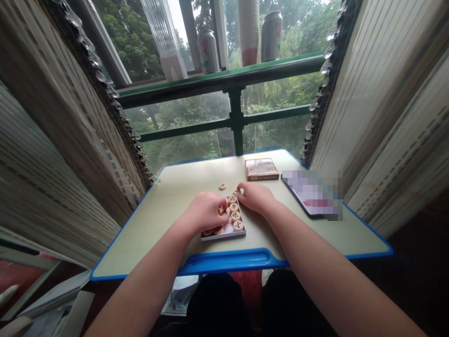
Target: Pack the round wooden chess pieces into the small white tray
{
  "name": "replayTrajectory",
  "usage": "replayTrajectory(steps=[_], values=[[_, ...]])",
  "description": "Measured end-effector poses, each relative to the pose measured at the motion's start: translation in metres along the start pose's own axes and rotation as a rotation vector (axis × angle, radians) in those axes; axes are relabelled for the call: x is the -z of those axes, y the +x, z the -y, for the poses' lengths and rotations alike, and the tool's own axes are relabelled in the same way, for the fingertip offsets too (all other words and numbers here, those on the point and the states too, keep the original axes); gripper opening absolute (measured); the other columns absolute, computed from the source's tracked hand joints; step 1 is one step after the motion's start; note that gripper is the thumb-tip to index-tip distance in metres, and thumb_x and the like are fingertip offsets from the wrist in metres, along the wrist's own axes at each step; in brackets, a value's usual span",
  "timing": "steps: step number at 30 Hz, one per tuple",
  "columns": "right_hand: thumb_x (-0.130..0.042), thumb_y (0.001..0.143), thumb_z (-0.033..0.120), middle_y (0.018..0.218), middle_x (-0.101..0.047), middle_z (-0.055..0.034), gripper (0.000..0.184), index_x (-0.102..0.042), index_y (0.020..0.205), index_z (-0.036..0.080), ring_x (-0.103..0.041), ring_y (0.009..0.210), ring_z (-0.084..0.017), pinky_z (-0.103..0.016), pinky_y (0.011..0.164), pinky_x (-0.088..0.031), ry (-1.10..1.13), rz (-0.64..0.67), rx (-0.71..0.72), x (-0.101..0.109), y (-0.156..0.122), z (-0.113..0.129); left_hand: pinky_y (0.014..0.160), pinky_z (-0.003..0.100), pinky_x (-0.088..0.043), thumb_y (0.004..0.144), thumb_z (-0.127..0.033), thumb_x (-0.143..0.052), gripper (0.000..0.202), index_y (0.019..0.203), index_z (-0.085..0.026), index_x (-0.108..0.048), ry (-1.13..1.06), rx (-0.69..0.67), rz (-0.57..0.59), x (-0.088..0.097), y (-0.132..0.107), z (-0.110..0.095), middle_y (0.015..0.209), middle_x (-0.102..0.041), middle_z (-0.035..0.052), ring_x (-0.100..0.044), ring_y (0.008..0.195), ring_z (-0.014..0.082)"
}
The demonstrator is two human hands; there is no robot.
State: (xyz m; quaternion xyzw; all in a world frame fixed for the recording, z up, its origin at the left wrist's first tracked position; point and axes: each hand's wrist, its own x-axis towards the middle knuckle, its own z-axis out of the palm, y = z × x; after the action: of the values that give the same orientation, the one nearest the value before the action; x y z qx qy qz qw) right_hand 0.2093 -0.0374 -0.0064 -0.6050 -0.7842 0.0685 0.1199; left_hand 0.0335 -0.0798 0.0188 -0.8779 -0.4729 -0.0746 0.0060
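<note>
A shallow open box (227, 229) lies near the front of the table, with several round wooden Chinese chess pieces (235, 216) in a column along its right side. Over the left part of this box is my left hand (206, 210), its fingers closed on a chess piece (222, 210). My right hand (256, 194) is at the box's far right corner, thumb and forefinger pinching another chess piece (236, 192). One loose chess piece (222, 186) rests on the table just beyond the box. My left hand hides part of the box's contents.
The pale table (168, 187) has a blue rim and a front groove (228, 260). A closed box lid (261, 168) lies at the back right, beside a dark-edged tablet (308, 194), partly blurred. Cans (207, 51) and stacked cups (249, 32) stand on the window ledge. Curtains hang at both sides.
</note>
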Motion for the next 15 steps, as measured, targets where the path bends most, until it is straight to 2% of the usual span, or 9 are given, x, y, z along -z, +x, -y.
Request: replayTrajectory(steps=[10, 15], values=[[-0.047, 0.081, 0.041, 0.098, -0.068, -0.0082, 0.031, -0.064, 0.099, 0.022, -0.061, 0.087, -0.024, -0.030, 0.064, -0.041, 0.005, 0.011, -0.025, 0.0023, 0.0004, 0.0025, 0.062, 0.025, -0.034, 0.076, -0.033, -0.054, 0.019, 0.072, -0.020, -0.067, -0.017, -0.070, -0.021, -0.0022, 0.0005, 0.0020, 0.068, -0.064, 0.0020, -0.054, 0.065, 0.0144], [-0.051, 0.079, 0.043, 0.093, -0.068, -0.0073, 0.030, -0.064, 0.096, 0.022, -0.059, 0.082, -0.020, -0.027, 0.060, -0.038, 0.109, -0.086, -0.054, 0.0075, -0.0021, 0.0027, 0.064, 0.025, -0.036, 0.076, -0.036, -0.056, 0.020, 0.073, -0.020, -0.068, -0.097, -0.063, -0.052, -0.0008, -0.0008, 0.0054, 0.069, -0.065, 0.0022, -0.055, 0.066, 0.0139]])
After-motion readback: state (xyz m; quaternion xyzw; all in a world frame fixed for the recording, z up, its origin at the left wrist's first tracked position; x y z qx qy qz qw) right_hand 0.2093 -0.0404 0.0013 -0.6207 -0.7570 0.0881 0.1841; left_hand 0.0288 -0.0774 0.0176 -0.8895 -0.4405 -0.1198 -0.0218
